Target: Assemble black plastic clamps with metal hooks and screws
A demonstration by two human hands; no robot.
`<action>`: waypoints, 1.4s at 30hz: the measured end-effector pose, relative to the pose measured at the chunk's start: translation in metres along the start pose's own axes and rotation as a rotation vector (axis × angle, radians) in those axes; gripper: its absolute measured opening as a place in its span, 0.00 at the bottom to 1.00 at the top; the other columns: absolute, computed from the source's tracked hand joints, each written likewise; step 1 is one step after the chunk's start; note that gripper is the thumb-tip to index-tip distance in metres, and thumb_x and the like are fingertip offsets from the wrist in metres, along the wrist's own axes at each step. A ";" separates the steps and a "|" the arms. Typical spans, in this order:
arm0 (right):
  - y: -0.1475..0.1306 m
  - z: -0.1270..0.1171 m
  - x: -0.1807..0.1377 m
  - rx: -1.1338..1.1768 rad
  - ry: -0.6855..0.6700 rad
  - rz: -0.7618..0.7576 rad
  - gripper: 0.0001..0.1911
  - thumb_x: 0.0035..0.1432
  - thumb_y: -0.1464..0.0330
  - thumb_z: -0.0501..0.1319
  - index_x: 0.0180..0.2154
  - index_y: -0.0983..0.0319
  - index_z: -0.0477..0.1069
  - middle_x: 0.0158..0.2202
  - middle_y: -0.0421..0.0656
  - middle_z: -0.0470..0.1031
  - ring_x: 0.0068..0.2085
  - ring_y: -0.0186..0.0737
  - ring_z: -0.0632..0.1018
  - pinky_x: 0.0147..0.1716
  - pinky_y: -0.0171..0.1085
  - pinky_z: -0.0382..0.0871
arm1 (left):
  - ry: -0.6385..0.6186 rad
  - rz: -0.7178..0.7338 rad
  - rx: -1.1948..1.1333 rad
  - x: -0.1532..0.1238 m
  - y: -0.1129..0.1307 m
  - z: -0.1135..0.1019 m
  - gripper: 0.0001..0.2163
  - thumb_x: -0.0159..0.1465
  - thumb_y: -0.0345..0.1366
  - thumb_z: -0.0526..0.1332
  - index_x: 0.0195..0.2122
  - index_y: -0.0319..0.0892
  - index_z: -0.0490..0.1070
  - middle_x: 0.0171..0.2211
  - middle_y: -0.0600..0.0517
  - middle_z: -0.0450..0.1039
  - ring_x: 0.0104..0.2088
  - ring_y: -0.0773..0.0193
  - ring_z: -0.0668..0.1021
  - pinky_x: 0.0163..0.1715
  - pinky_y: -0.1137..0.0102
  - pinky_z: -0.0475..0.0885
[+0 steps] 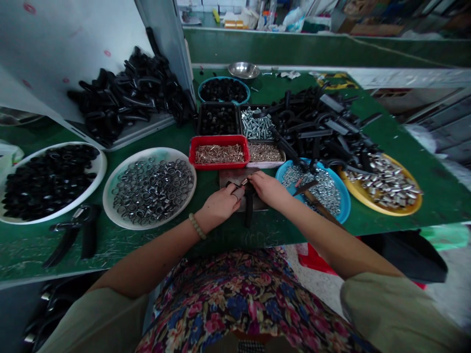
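1. The black handle (249,208) lies on a grey plate (228,176) on the worktop (386,137).
2. Left hand (221,205) and right hand (268,189): each grip pinched narrow on its top end.
3. Seems stiff and light; hold the shaft.

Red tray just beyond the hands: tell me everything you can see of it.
The red tray is a shallow rectangular bin with rounded corners, plastic by its look. It sits flat on the green table, just beyond the metal block under the left hand and right hand, which do not touch it. Small shiny metal pins cover its floor. A white tray abuts its right side; a black tray stands behind it.
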State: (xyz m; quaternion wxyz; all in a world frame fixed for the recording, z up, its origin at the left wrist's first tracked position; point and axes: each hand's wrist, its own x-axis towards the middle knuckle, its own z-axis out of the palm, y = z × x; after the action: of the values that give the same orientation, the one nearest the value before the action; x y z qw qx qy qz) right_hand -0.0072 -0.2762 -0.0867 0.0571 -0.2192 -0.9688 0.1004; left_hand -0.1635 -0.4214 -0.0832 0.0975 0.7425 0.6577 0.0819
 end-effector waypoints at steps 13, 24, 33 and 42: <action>0.037 -0.033 -0.166 -0.218 0.042 0.656 0.25 0.66 0.61 0.46 0.59 0.67 0.63 0.48 0.58 0.75 0.39 0.55 0.80 0.34 0.49 0.75 | 0.014 0.009 0.026 0.000 -0.002 0.006 0.19 0.70 0.38 0.49 0.60 0.39 0.61 0.49 0.45 0.67 0.42 0.59 0.76 0.45 0.65 0.74; -0.036 -0.045 -0.055 0.319 0.114 0.384 0.26 0.66 0.63 0.47 0.64 0.60 0.57 0.49 0.51 0.78 0.43 0.50 0.81 0.40 0.45 0.75 | 0.027 -0.023 -0.011 0.000 -0.002 0.006 0.19 0.69 0.36 0.51 0.60 0.41 0.60 0.50 0.46 0.66 0.42 0.59 0.75 0.44 0.66 0.73; -0.035 -0.048 -0.051 0.282 -0.003 0.408 0.26 0.66 0.64 0.47 0.63 0.63 0.60 0.44 0.52 0.80 0.37 0.50 0.82 0.35 0.44 0.75 | 0.023 -0.025 -0.030 -0.004 0.000 0.006 0.19 0.68 0.35 0.52 0.60 0.40 0.61 0.49 0.45 0.68 0.40 0.58 0.76 0.41 0.65 0.74; -0.055 -0.041 -0.071 0.286 -0.050 0.367 0.26 0.66 0.62 0.47 0.62 0.63 0.60 0.40 0.51 0.81 0.33 0.50 0.82 0.32 0.44 0.75 | 0.269 -0.053 0.074 0.106 -0.035 -0.050 0.14 0.69 0.36 0.50 0.43 0.40 0.75 0.42 0.43 0.74 0.46 0.53 0.73 0.47 0.58 0.66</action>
State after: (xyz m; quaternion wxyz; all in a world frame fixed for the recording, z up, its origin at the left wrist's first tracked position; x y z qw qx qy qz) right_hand 0.0406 -0.3487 -0.0396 0.0446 -0.3786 -0.8898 0.2509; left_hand -0.1966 -0.3106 -0.0441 -0.0168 0.7102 0.6868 0.1537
